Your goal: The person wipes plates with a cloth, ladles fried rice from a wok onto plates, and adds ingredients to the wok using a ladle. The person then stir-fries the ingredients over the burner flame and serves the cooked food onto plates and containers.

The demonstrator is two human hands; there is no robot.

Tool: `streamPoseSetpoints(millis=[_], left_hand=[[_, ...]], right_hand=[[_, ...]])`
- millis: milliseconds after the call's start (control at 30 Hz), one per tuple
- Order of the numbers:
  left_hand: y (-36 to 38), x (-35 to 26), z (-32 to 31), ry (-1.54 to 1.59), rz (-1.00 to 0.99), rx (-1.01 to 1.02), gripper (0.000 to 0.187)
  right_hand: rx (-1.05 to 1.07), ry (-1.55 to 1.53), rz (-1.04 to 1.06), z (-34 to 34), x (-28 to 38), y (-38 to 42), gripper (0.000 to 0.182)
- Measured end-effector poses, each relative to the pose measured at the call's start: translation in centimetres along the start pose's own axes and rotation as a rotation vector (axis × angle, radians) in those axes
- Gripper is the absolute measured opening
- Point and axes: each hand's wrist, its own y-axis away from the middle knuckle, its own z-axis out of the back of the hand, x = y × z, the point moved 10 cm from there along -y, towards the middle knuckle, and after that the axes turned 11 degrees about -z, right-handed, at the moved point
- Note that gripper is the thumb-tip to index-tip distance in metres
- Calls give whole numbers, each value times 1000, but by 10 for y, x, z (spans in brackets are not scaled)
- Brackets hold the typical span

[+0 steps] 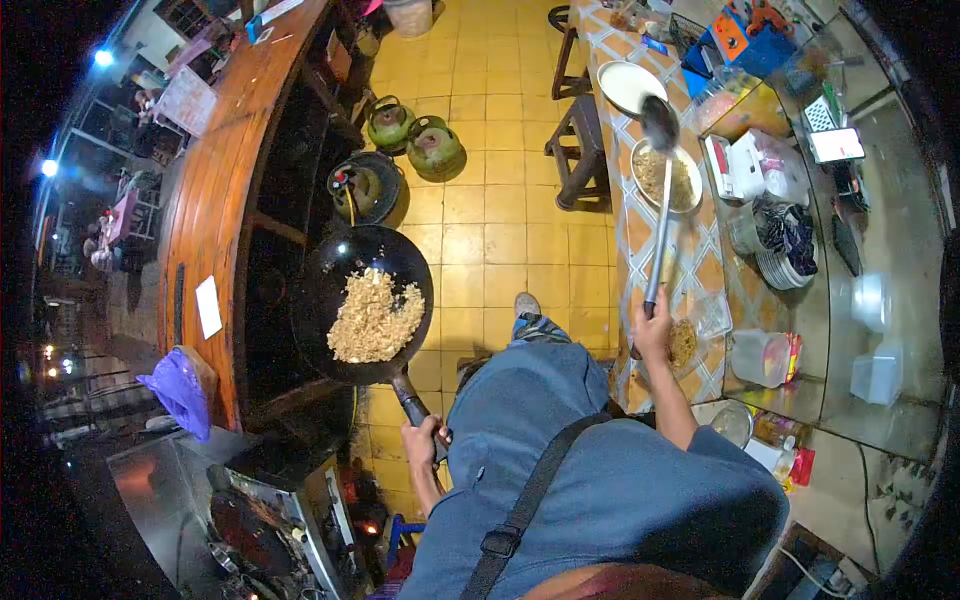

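Note:
My left hand is closed around the handle of a black wok, held out over the floor on my left. Fried rice lies heaped in the wok's middle. In my right hand is a long-handled ladle, its dark bowl slightly blurred. The ladle's head is above the table, over the edges of two plates. On the nearer plate there is a portion of fried rice; the farther white plate shows no food. Another portion of rice sits beside my right wrist.
A wooden counter runs along the left, with a purple bag at its near end. Green gas cylinders and a dark stool stand on the yellow tiles. A glass case with containers borders the table's right side.

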Motion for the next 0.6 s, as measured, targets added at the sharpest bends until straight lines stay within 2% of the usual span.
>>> streamPoseSetpoints(millis=[33,67,133,167,233,267,367,400,467,533,567,600], left_hand=[[3,-1,4,41,-22,-23,10],[5,0,10,88,-49,-50,9],[11,4,19,95,-68,-65,9],[14,5,25,102,-94,-82,10],[31,1,39,156,-100,-113,12],[39,9,53,233,-99,-131,13],[69,21,85,225,-237,-237,19],[75,40,107,153,-278,-289,18],[101,62,136,220,-250,-391,18],[125,70,147,303,-253,-494,18],[139,75,162,241,-234,-539,18],[154,84,180,179,-211,-577,19]], right_hand=[[111,-142,-35,-17,6,6,38],[119,-140,-28,-27,17,12,38],[535,-205,-273,-75,55,35,26],[574,-195,-257,-85,71,40,26],[817,-52,-77,-140,109,74,31],[866,54,114,-167,110,87,38],[1045,83,422,-222,151,147,44],[1075,58,563,-236,176,180,44],[1108,187,862,-264,204,249,48],[1082,209,1137,-280,235,298,51],[1048,176,1292,-285,249,335,54],[1098,235,1297,-302,248,367,53]])
